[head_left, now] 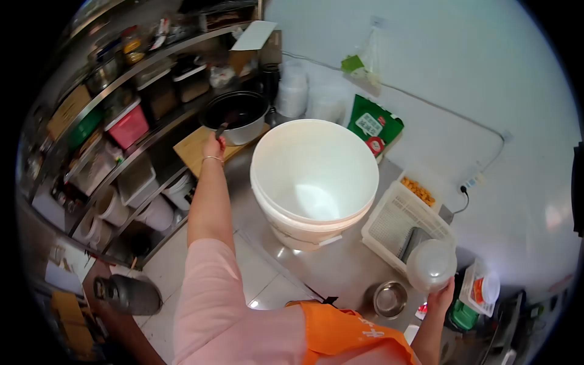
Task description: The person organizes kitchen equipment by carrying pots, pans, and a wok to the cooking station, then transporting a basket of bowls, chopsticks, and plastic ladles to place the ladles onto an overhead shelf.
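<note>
At the back left, my left hand (214, 146) is closed around the dark handle of a utensil (222, 128) whose far end dips into the pot and is hard to make out. That pot (248, 132) is light outside and black inside, and sits on a wooden board (188, 149). Low on the right, my right hand (441, 297) grips a round translucent plastic container (433, 261), its fingers partly hidden by it. The container is over the corner of a white plastic basket (380, 234). Between my arms stands a large white bucket (267, 198), open at the top with nothing visible inside.
A green bag (374, 125) and stacked clear tubs (292, 91) stand along the wall. A metal bowl (389, 299) is near the table's front edge. Loaded shelves (158, 56) line the left side, with a gas cylinder (131, 295) on the floor.
</note>
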The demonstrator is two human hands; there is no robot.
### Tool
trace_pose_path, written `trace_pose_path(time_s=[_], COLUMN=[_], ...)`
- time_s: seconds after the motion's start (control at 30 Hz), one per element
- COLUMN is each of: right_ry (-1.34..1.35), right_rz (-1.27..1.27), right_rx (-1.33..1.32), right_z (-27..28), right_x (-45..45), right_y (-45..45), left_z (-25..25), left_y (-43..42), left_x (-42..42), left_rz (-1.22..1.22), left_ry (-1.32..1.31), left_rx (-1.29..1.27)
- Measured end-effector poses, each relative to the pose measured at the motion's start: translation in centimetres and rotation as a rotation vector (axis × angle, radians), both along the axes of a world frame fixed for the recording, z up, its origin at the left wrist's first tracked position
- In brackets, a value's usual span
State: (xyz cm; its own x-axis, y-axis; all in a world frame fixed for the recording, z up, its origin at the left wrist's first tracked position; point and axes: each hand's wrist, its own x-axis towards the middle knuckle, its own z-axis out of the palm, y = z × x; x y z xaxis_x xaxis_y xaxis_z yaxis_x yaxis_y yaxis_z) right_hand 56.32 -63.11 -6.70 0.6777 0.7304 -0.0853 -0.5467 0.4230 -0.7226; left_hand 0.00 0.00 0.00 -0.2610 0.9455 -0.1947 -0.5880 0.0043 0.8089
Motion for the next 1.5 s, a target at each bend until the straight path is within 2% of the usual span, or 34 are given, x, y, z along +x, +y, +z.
trace_pose_path(time_s=[0.07, 0.13, 0.17, 0.2, 0.27, 0.33, 0.37, 0.4, 0.43, 0.5, 0.6, 0.63, 0.67, 0.7, 0.77, 0.83, 0.9, 1.0, 1.07, 1.17, 1.23, 1.27, 1.3, 1.33, 1.37, 1.43, 1.47, 1.5], right_ry=[0.043, 0.037, 0.03, 0.038, 0.023, -0.002, -0.007, -0.002, 0.005, 0.015, -0.061, -0.054, -0.156, -0.259, -0.331, -0.508, -0.482, -0.418, -0.382, -0.466, -0.448, -0.655, -0.859, -0.846, -0.832, -1.43, -1.428, -1.587], right_rz=[-0.218, -0.245, -0.235, -0.239, -0.276, -0.334, -0.363, -0.395, -0.386, -0.383, -0.404, -0.396, -0.36, -0.32, -0.324, -0.242, -0.187, -0.101, -0.002, 0.056, 0.135, 0.173, 0.209, 0.287, 0.365, 0.298, 0.3, 0.315], right_rx=[-0.049, -0.067, -0.085, -0.082, -0.091, -0.125, -0.156, -0.172, -0.168, -0.172, -0.242, -0.245, -0.348, -0.448, -0.49, -0.604, -0.603, -0.631, -0.761, -0.702, -0.598, -0.511, -0.415, -0.381, -0.345, -0.172, -0.165, -0.038], right_z=[-0.3, 1.5, 2.5, 2.2, 1.7, 2.7, 3.5, 3.7, 3.6, 3.6, 3.5, 2.9, 2.4, 2.0, 4.2, 4.2, 3.7, 1.5, -0.9, -0.2, 1.0, 2.4, 3.9, 5.1, 5.8, 6.1, 5.9, 5.7], right_x=[-0.2, -0.3, -0.5, 0.1, 1.5, 1.5, 1.2, 1.4, 2.1, 2.6, 3.0, 3.4, 3.8, 4.2, 3.1, 3.7, 4.8, 6.4, 7.3, 6.6, 7.3, 7.3, 6.8, 5.6, 4.2, 2.6, 1.8, 0.9], right_y=[0.1, 0.5, 0.5, 0.8, 0.6, 1.0, 1.0, 0.9, 1.5, 1.8, 1.0, 0.9, 0.8, 0.6, 2.1, 1.8, 0.4, -1.9, -3.8, -5.7, -6.1, -5.7, -5.3, -4.9, -4.2, -2.8, -2.1, -1.5], left_z=[0.4, 0.6, -0.9, 2.0, 0.6, -0.9, -2.0, -1.1, 0.4, 1.5, -3.0, -0.8, 0.5, 8.0, 12.3, 12.0, 10.8, 7.1, 4.4, 0.7, 0.5, 0.8, 1.1, 1.3, 1.0, -0.9, -2.1, -1.8], left_y=[2.2, 4.1, 8.0, 6.3, 9.6, 12.4, 14.8, 13.6, 12.6, 9.6, 16.3, 13.7, 9.9, -3.2, -14.2, -21.6, -28.5, -36.2, -40.2, -44.5, -46.7, -47.8, -48.8, -49.4, -49.7, -49.7, -49.4, -49.9], left_x=[2.6, 3.9, 3.2, 4.4, 4.6, 4.4, 4.3, 5.0, 4.7, 5.9, 0.5, 1.2, 2.0, 8.6, 12.4, 13.5, 15.0, 20.9, 24.9, 28.9, 32.0, 33.7, 35.5, 36.5, 36.8, 37.0, 36.5, 36.6], left_rz=[-0.056, -0.063, -0.092, -0.055, 0.012, -0.092, -0.177, -0.225, -0.209, -0.13, -0.176, -0.208, -0.034, 0.136, 0.088, -0.163, -0.664, -1.06, -1.162, -1.206, -1.366, -1.354, -1.375, -1.388, -1.374, -1.497, -1.541, -1.535], left_ry=[0.017, 0.127, 0.047, 0.235, 0.111, 0.188, 0.078, 0.173, 0.173, 0.228, 0.314, 0.395, 0.38, 0.381, 0.419, 0.466, 0.541, 0.558, 0.627, 0.687, 0.713, 0.723, 0.636, 0.546, 0.555, 0.25, 0.135, 0.137], left_rx=[-0.014, -0.084, -0.063, -0.1, -0.059, -0.038, 0.018, 0.004, -0.14, -0.103, 0.035, 0.102, 0.207, 0.312, 0.485, 0.676, 0.742, 0.587, 0.281, 0.144, 0.052, 0.041, -0.096, -0.23, -0.241, -0.495, -0.519, -0.519])
